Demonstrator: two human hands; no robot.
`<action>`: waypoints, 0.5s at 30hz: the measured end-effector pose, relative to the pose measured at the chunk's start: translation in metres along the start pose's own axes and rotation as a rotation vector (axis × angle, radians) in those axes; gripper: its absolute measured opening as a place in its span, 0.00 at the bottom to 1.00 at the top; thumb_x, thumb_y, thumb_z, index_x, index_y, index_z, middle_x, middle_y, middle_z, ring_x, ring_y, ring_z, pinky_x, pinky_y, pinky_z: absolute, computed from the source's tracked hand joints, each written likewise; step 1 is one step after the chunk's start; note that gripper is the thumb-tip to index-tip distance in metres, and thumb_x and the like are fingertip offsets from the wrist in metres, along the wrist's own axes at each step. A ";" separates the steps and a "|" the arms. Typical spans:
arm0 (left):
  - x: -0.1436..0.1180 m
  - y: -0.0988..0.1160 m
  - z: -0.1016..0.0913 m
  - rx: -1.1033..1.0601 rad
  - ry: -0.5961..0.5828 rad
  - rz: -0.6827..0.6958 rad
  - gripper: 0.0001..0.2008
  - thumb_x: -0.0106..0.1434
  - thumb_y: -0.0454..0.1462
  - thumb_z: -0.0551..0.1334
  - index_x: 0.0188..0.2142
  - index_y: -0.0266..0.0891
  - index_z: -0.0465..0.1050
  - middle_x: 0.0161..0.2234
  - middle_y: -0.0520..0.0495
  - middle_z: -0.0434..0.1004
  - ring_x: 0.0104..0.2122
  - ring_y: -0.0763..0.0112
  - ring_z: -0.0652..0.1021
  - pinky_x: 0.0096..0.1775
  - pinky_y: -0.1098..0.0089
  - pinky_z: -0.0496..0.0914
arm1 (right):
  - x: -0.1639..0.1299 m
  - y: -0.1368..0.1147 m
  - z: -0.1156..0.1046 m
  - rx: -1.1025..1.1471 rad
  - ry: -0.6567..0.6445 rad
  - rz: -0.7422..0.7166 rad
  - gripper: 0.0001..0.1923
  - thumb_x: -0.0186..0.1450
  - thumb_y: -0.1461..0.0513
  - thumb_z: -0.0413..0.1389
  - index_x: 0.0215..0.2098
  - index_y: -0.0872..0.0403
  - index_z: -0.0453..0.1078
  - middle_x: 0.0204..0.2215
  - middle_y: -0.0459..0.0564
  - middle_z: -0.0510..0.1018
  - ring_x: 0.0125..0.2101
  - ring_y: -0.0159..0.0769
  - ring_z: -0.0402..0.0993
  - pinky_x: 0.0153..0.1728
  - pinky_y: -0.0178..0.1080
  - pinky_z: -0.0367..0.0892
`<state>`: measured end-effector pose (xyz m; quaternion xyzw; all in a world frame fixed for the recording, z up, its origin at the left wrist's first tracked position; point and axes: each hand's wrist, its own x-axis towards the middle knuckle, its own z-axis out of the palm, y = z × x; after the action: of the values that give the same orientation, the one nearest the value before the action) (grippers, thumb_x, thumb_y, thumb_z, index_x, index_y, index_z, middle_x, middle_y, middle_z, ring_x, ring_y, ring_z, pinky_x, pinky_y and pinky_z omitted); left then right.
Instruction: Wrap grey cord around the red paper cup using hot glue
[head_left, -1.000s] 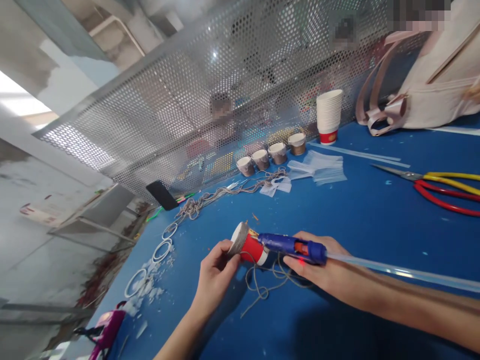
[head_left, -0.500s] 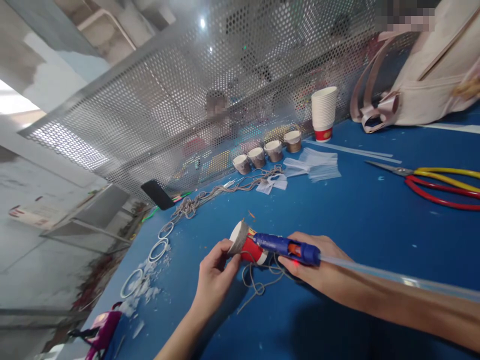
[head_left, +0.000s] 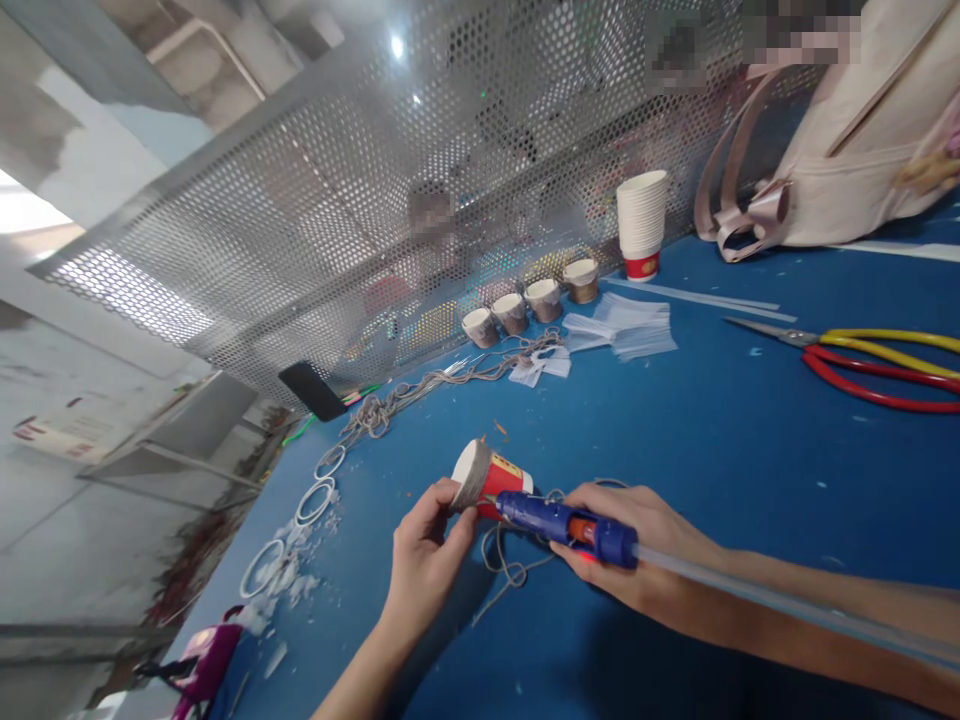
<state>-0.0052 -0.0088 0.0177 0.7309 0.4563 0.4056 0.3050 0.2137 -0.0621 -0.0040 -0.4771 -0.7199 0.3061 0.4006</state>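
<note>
My left hand (head_left: 431,545) grips a red and white paper cup (head_left: 510,478) by its rim end, the cup tipped on its side. Grey cord (head_left: 474,476) is wound round the cup near the rim. A blue glue gun (head_left: 566,525) with a long clear glue stick (head_left: 720,578) is in my right hand (head_left: 637,540), fingers wrapped round it. Its nozzle points at the cup beside the edge of the wound cord; whether it touches, I cannot tell. A loose length of cord (head_left: 514,575) trails on the blue table below the cup.
Several cord-wrapped cups (head_left: 541,300) line the back, beside stacked paper cups (head_left: 642,222). Scissors (head_left: 814,345) and a cream bag (head_left: 847,170) lie right. Tangled cord (head_left: 375,415), a phone (head_left: 313,390), white rings (head_left: 315,500) and a purple object (head_left: 206,665) are at left.
The glue gun's nozzle has shifted slightly down and left along the cup's side. My left hand has turned the cup a little, showing more of its printed side.
</note>
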 end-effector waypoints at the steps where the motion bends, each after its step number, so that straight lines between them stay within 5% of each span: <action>1: 0.000 0.000 0.000 0.005 -0.001 0.015 0.03 0.56 0.35 0.61 0.27 0.37 0.72 0.25 0.50 0.72 0.27 0.71 0.72 0.31 0.73 0.68 | 0.000 0.000 0.000 0.000 0.013 0.018 0.04 0.62 0.60 0.53 0.34 0.53 0.67 0.27 0.46 0.76 0.26 0.33 0.70 0.29 0.34 0.61; 15: -0.002 -0.003 0.002 0.060 -0.005 0.060 0.03 0.57 0.34 0.60 0.28 0.37 0.72 0.26 0.50 0.73 0.27 0.71 0.72 0.32 0.74 0.68 | -0.003 0.002 0.003 -0.018 0.028 0.071 0.06 0.63 0.59 0.53 0.31 0.52 0.67 0.25 0.45 0.76 0.24 0.32 0.69 0.27 0.34 0.60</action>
<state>-0.0047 -0.0094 0.0139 0.7540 0.4454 0.3988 0.2720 0.2127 -0.0641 -0.0080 -0.5104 -0.6995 0.3068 0.3951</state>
